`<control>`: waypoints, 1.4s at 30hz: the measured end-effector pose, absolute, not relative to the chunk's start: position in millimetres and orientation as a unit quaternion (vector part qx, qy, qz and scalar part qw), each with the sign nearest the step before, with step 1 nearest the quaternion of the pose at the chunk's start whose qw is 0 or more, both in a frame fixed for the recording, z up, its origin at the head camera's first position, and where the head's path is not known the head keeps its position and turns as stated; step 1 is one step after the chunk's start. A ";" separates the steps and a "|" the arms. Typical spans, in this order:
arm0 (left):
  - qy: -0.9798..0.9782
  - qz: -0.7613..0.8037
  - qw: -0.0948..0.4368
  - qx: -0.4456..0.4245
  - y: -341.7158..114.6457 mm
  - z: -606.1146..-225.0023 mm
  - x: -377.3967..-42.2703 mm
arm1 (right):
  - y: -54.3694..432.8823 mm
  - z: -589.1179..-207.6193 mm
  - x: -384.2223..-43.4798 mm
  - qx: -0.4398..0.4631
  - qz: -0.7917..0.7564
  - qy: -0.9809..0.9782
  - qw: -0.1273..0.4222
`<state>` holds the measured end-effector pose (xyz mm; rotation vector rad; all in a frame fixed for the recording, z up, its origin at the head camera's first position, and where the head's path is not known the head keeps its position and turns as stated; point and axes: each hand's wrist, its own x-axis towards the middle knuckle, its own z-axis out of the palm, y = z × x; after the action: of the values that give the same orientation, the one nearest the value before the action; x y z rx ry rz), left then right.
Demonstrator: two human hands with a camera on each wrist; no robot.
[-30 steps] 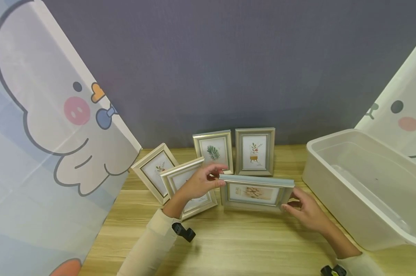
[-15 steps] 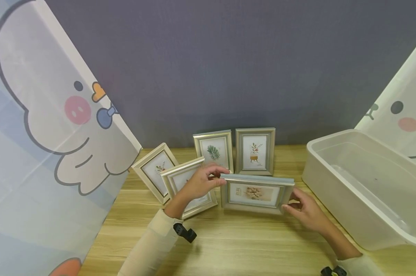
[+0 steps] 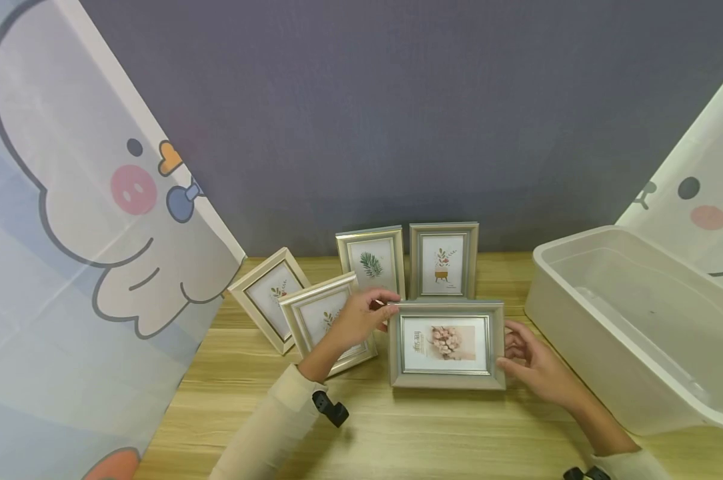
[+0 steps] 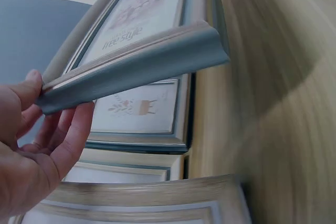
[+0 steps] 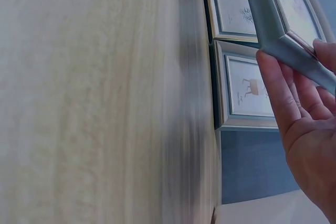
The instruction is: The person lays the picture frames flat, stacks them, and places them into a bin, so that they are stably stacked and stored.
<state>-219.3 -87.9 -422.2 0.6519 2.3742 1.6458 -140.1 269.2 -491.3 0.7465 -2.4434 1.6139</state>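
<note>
Both hands hold a grey-beige picture frame [image 3: 447, 381] sideways, its face tipped up toward the head camera, with a pink flower print behind the glass. My left hand [image 3: 361, 320] pinches its upper left corner between thumb and fingers. At the opposite short side, my right hand [image 3: 535, 363] grips the edge, thumb in front and fingers behind. In the left wrist view, the held picture frame [image 4: 142, 59] is raised off the wooden table [image 4: 273, 129]. Behind it stand a frame with a potted plant print [image 3: 443, 260] and one with a green leaf print [image 3: 370, 260].
Two more cream frames stand angled at the left: a nearer frame [image 3: 322, 317], partly covered by my left hand, and a farther frame [image 3: 271, 300]. A large white plastic bin [image 3: 595, 347] stands at the right. A dark grey backdrop [image 3: 361, 120] rises behind the table.
The held frame has tilted back, so its flower print now faces up more fully and its lower edge sits nearer the person. The left hand has shifted slightly right with it.
</note>
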 end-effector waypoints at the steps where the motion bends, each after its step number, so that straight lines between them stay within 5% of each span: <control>1: 0.799 0.556 0.093 0.210 -86.9 -423.8 -219.1 | 270.0 -491.5 -139.9 0.245 0.532 -0.809 0.054; 24: 0.890 0.387 0.106 0.216 -67.2 -462.4 -217.6 | 282.9 -491.6 -137.1 0.142 0.558 -0.803 -0.154; 42: 0.925 0.302 0.104 0.204 -51.3 -475.6 -219.3 | 280.2 -503.9 -136.3 0.140 0.516 -0.827 -0.175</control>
<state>-219.3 -51.3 -475.6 0.6018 2.7283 0.8919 -136.3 280.2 -503.9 0.4963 -2.9326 1.8311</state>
